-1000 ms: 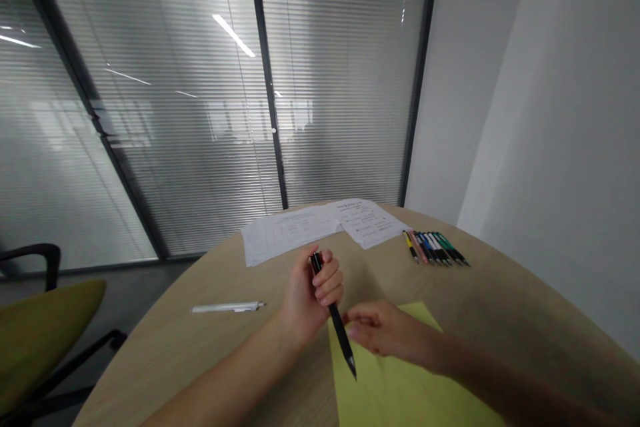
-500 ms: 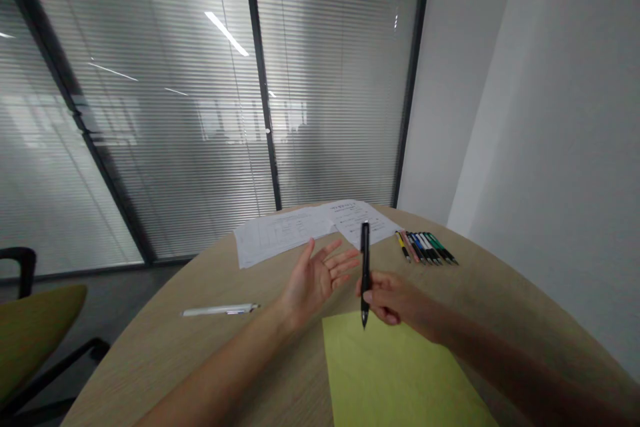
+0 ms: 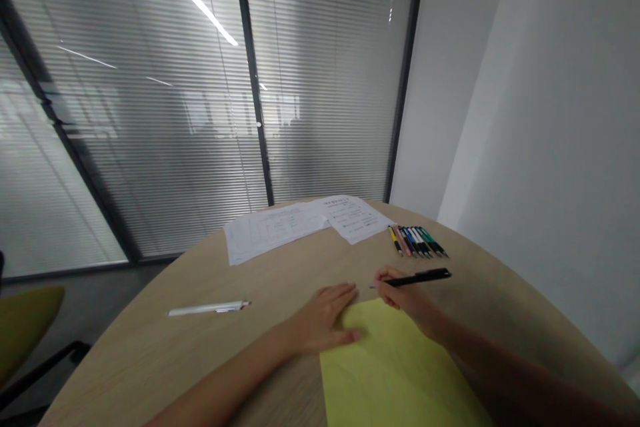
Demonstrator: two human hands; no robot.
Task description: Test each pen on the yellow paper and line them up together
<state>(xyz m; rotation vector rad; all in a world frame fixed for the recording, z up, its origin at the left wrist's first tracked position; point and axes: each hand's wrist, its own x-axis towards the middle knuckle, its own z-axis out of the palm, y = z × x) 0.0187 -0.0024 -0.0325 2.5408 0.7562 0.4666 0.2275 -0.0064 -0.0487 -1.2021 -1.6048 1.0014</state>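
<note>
A sheet of yellow paper (image 3: 395, 367) lies on the wooden table in front of me. My left hand (image 3: 327, 320) rests palm down at its upper left corner, with the thumb spread away from the fingers. Above the paper's far edge, my right hand (image 3: 397, 290) grips a black pen (image 3: 425, 276) near its tip. The pen slants, tip to the left and back end to the right. Whether the tip touches anything I cannot tell. A white pen (image 3: 207, 308) lies apart, to the left of my left hand.
Several coloured pens (image 3: 417, 241) lie in a row at the back right. Printed white sheets (image 3: 280, 230) spread along the table's far edge. A yellow-green chair (image 3: 30, 320) stands to the left. Glass panels with blinds (image 3: 320, 80) and a white wall (image 3: 545, 147) enclose the table.
My left hand has turned from palm up to palm down, onto the paper's corner. The black pen has gone from upright to a low slant in my right hand. The view has shifted slightly.
</note>
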